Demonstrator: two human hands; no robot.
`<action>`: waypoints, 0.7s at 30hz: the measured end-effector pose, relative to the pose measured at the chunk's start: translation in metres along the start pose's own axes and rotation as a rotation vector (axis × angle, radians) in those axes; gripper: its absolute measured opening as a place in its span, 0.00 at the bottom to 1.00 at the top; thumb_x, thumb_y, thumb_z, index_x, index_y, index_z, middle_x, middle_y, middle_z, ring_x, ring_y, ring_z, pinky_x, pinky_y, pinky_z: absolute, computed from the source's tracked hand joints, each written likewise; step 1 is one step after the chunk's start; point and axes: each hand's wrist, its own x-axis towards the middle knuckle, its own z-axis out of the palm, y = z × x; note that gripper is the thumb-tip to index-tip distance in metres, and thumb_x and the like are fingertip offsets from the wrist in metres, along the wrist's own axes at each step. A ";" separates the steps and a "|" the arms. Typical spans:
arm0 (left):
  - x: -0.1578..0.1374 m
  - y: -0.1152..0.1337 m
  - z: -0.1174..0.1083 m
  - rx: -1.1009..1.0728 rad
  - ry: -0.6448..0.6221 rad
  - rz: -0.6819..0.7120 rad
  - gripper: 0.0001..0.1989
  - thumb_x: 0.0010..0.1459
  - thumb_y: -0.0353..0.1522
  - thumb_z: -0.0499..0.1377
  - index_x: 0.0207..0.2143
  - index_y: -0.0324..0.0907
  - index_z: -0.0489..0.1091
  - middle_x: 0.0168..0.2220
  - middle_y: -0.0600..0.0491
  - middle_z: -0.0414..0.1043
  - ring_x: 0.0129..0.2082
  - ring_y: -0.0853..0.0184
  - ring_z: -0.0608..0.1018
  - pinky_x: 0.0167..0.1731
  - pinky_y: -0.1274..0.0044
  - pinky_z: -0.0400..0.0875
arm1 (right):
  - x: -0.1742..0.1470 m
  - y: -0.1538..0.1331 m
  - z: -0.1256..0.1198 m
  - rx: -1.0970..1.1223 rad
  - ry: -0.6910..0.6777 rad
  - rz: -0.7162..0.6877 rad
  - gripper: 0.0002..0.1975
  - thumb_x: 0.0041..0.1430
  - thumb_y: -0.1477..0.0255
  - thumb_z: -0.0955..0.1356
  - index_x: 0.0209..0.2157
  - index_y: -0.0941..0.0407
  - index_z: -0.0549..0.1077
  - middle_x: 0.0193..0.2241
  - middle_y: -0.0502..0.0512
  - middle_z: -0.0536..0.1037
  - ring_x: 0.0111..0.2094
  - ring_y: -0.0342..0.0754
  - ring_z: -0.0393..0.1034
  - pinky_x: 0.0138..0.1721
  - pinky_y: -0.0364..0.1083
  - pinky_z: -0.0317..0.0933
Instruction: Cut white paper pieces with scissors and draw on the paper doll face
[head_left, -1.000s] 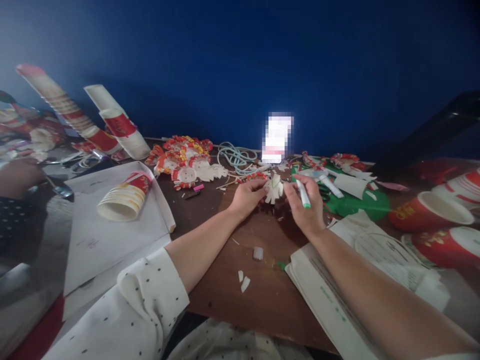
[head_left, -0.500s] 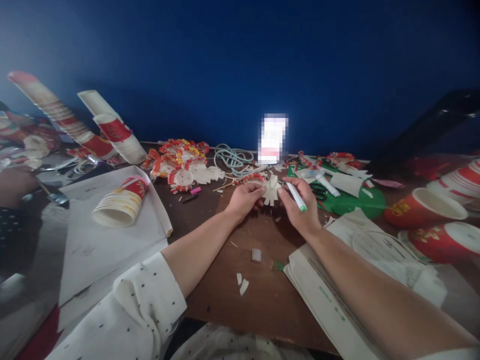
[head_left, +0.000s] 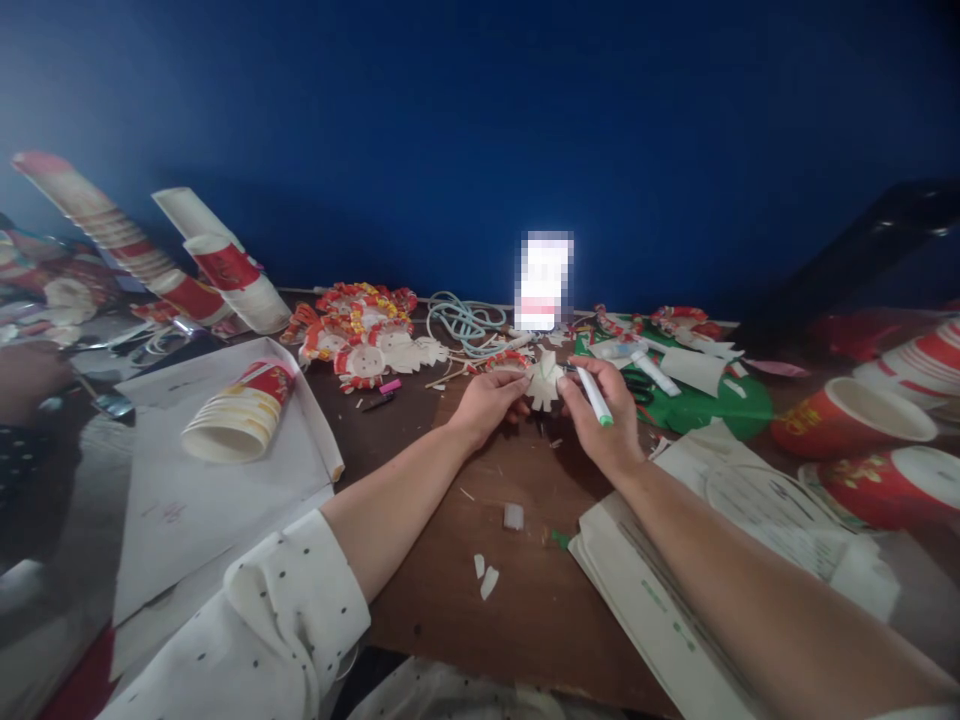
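Note:
Between my two hands, above the brown table (head_left: 450,590), is a small white paper cutout (head_left: 545,385) with a fringed lower edge and a thin green line on it. My left hand (head_left: 489,405) pinches its left edge between thumb and fingers. In my right hand (head_left: 606,410) lies a white marker with a green end (head_left: 595,395), its green end toward me; the thumb of that hand is at the cutout's right edge. The marker's far tip is hard to make out behind the fingers.
Finished-looking red and white paper figures (head_left: 367,330) lie piled at the back left, beside pale blue cord (head_left: 465,318). A green sheet (head_left: 739,405) with scraps is at right, near red paper cups (head_left: 847,415). Stacked cups (head_left: 240,415) rest on a white box lid (head_left: 161,540). A lit phone (head_left: 545,280) stands behind.
My hands hold almost the same pose around the cutout and marker. The whole view has shifted very slightly; nothing was picked up or let go.

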 end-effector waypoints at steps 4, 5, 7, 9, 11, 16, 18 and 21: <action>0.000 -0.001 0.000 0.015 0.024 0.007 0.12 0.53 0.34 0.63 0.37 0.36 0.75 0.21 0.54 0.71 0.18 0.75 0.71 0.16 0.84 0.61 | 0.000 0.002 0.000 -0.001 -0.011 0.000 0.18 0.55 0.60 0.69 0.45 0.53 0.70 0.33 0.53 0.77 0.27 0.47 0.70 0.32 0.51 0.68; 0.000 -0.001 0.000 0.017 0.027 0.010 0.12 0.53 0.34 0.62 0.38 0.36 0.75 0.21 0.55 0.71 0.18 0.75 0.71 0.16 0.84 0.62 | 0.000 0.002 0.001 -0.009 -0.010 -0.005 0.18 0.54 0.60 0.69 0.45 0.53 0.70 0.34 0.54 0.77 0.28 0.48 0.71 0.33 0.51 0.68; 0.000 -0.002 0.000 0.023 0.031 0.016 0.11 0.53 0.33 0.62 0.37 0.36 0.75 0.20 0.55 0.71 0.18 0.75 0.71 0.17 0.84 0.62 | 0.000 0.004 0.001 -0.032 -0.004 -0.021 0.18 0.54 0.61 0.69 0.45 0.53 0.70 0.35 0.54 0.77 0.31 0.49 0.72 0.35 0.52 0.68; 0.000 -0.002 0.001 0.026 0.029 0.021 0.10 0.53 0.33 0.62 0.37 0.36 0.75 0.20 0.55 0.70 0.18 0.75 0.71 0.17 0.84 0.63 | 0.000 0.005 0.002 -0.049 -0.001 -0.032 0.17 0.54 0.63 0.69 0.45 0.53 0.70 0.34 0.54 0.77 0.32 0.50 0.72 0.36 0.52 0.68; 0.000 -0.001 0.001 0.022 0.027 0.020 0.10 0.52 0.33 0.62 0.37 0.36 0.75 0.21 0.56 0.70 0.19 0.75 0.70 0.17 0.84 0.63 | 0.000 0.006 0.002 -0.050 0.000 -0.037 0.17 0.55 0.64 0.69 0.45 0.54 0.70 0.34 0.54 0.77 0.32 0.50 0.72 0.36 0.52 0.68; 0.001 -0.003 0.000 0.028 0.006 0.033 0.09 0.50 0.33 0.64 0.32 0.36 0.73 0.22 0.56 0.69 0.18 0.77 0.68 0.16 0.84 0.62 | 0.001 0.005 0.002 -0.029 0.004 -0.030 0.16 0.54 0.64 0.69 0.44 0.54 0.71 0.33 0.54 0.77 0.30 0.49 0.71 0.34 0.51 0.68; 0.002 -0.004 -0.001 0.031 0.007 0.049 0.08 0.50 0.33 0.64 0.30 0.37 0.72 0.21 0.57 0.67 0.18 0.77 0.67 0.16 0.84 0.61 | 0.001 0.004 0.003 -0.017 0.000 -0.015 0.16 0.54 0.64 0.69 0.44 0.54 0.71 0.33 0.54 0.77 0.28 0.48 0.71 0.32 0.50 0.68; 0.003 -0.005 -0.001 0.015 0.018 0.041 0.07 0.50 0.33 0.64 0.29 0.37 0.71 0.20 0.58 0.66 0.18 0.77 0.67 0.16 0.84 0.60 | 0.000 0.003 0.003 -0.017 -0.011 -0.001 0.16 0.54 0.64 0.69 0.44 0.53 0.71 0.32 0.53 0.76 0.25 0.46 0.69 0.30 0.49 0.67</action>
